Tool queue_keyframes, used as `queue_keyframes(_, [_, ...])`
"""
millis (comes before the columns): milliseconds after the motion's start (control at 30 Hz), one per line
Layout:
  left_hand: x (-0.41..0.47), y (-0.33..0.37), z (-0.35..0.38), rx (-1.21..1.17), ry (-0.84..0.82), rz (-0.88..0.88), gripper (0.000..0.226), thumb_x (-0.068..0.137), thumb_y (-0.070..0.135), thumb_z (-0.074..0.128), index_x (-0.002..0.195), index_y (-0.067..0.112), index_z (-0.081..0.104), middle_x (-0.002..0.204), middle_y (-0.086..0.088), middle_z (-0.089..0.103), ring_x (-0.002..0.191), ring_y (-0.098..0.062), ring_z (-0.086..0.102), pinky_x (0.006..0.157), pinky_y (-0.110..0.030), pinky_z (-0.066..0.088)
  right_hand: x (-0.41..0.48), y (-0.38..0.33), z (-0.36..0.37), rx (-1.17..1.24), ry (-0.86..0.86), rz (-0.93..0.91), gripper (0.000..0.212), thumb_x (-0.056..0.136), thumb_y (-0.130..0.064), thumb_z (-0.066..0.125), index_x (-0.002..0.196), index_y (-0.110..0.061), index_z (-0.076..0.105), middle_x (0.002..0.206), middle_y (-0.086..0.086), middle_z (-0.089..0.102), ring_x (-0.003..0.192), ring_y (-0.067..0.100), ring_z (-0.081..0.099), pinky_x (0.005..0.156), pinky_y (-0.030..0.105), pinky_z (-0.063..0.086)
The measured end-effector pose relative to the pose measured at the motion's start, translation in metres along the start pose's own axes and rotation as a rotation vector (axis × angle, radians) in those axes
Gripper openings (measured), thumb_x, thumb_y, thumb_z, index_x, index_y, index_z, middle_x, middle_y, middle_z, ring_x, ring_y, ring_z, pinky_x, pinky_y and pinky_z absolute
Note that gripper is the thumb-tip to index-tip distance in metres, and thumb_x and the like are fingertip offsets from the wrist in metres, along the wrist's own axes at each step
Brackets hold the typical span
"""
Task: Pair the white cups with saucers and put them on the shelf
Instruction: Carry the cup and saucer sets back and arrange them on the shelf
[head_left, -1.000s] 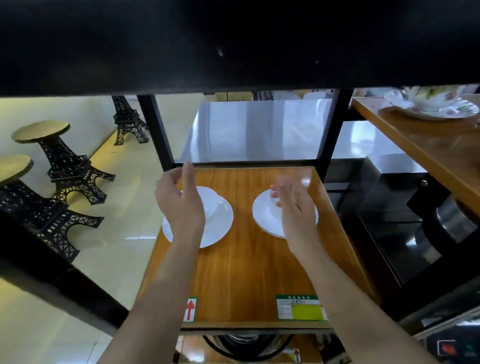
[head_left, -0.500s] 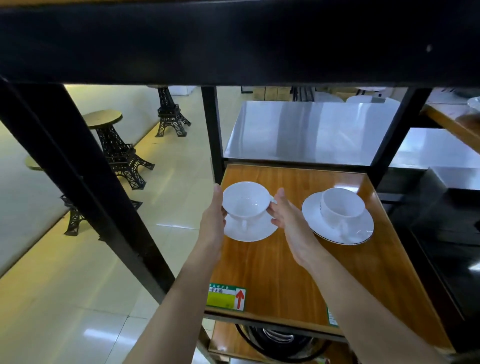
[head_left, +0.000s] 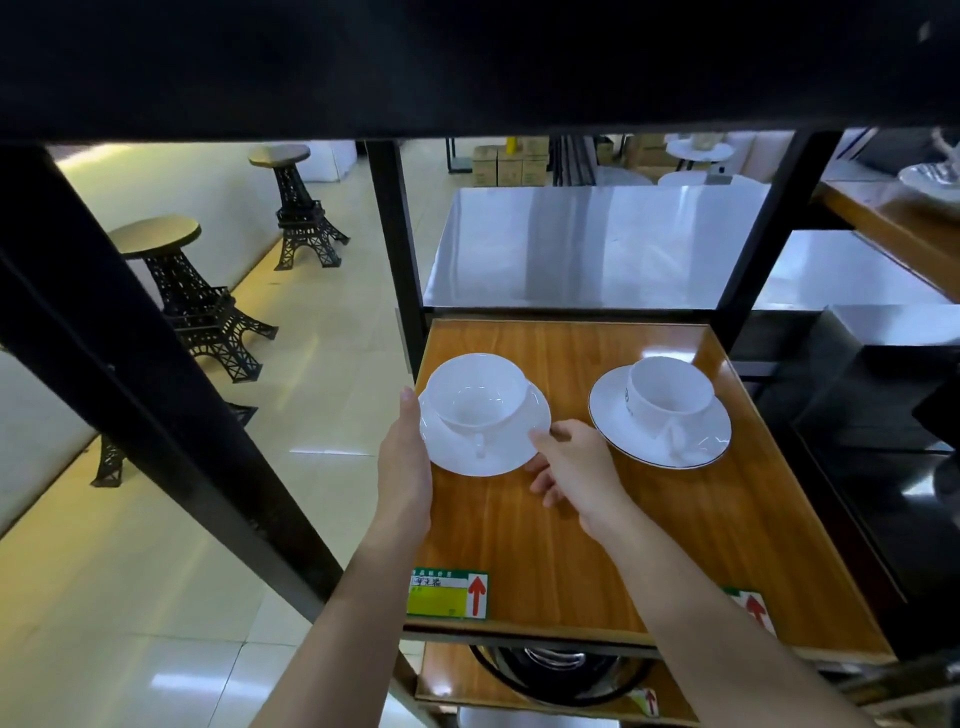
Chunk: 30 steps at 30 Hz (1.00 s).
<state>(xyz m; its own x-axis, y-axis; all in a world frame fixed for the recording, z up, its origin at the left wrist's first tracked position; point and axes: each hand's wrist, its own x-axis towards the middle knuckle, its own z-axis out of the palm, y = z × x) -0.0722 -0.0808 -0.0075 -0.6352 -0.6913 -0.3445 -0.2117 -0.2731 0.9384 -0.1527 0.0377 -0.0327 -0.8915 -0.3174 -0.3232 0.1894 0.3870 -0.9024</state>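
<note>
A wooden shelf in a black metal frame holds two white cup-and-saucer sets side by side. The left hand lies flat and open against the left rim of the left saucer, which carries the left cup. The right hand pinches that saucer's right rim. The right cup sits on the right saucer, untouched
</note>
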Motion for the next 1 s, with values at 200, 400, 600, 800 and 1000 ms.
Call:
queue_keyframes(200, [0.006,-0.003,0.001,-0.024,0.017,-0.003,0.057,0.093,0.061,0.027,0.129,0.027,0.056,0.116,0.0,0.06,0.106,-0.021,0.055,0.091,-0.04,0.041,0.006,0.002,0.005,0.009,0.062,-0.009,0.044,0.091,-0.019,0.059,0.133,-0.016,0.044,0.097,0.01,0.067,0.055,0.011,0.054,0.041,0.017,0.041])
queue_keyframes(400, [0.019,-0.013,0.004,0.011,0.046,-0.053,0.091,0.061,0.09,0.03,0.129,0.036,0.055,0.127,-0.004,0.062,0.118,-0.03,0.056,0.104,-0.056,0.041,0.015,0.004,0.004,0.048,0.095,-0.022,0.04,0.092,-0.017,0.057,0.131,-0.016,0.046,0.098,0.011,0.067,0.058,0.008,0.05,0.053,0.02,0.039])
queue_keyframes(600, [0.018,-0.013,0.009,0.171,0.22,0.187,0.078,0.076,0.074,0.035,0.128,0.018,0.053,0.137,-0.006,0.052,0.134,-0.027,0.039,0.114,-0.048,0.026,-0.001,0.0,-0.005,-0.04,0.171,-0.141,0.034,0.095,-0.029,0.051,0.126,-0.016,0.05,0.092,0.001,0.064,0.067,0.007,0.056,0.061,0.016,0.045])
queue_keyframes(800, [-0.04,0.002,0.045,0.165,0.031,0.761,0.015,0.092,0.029,0.05,0.105,0.021,0.051,0.086,0.007,0.06,0.081,-0.008,0.059,0.062,-0.007,0.043,-0.02,-0.01,-0.055,-0.036,0.564,-0.416,0.018,0.096,-0.023,0.047,0.101,-0.015,0.062,0.071,-0.006,0.059,0.068,0.01,0.059,0.061,0.015,0.046])
queue_keyframes(1000, [-0.041,-0.026,0.091,0.524,-0.333,0.388,0.025,0.095,0.033,0.051,0.117,0.023,0.047,0.085,0.004,0.064,0.076,-0.015,0.065,0.071,-0.028,0.058,-0.019,0.013,-0.108,-0.004,0.779,-0.296,0.017,0.095,-0.018,0.048,0.105,-0.011,0.06,0.092,0.003,0.061,0.08,0.01,0.056,0.061,0.012,0.038])
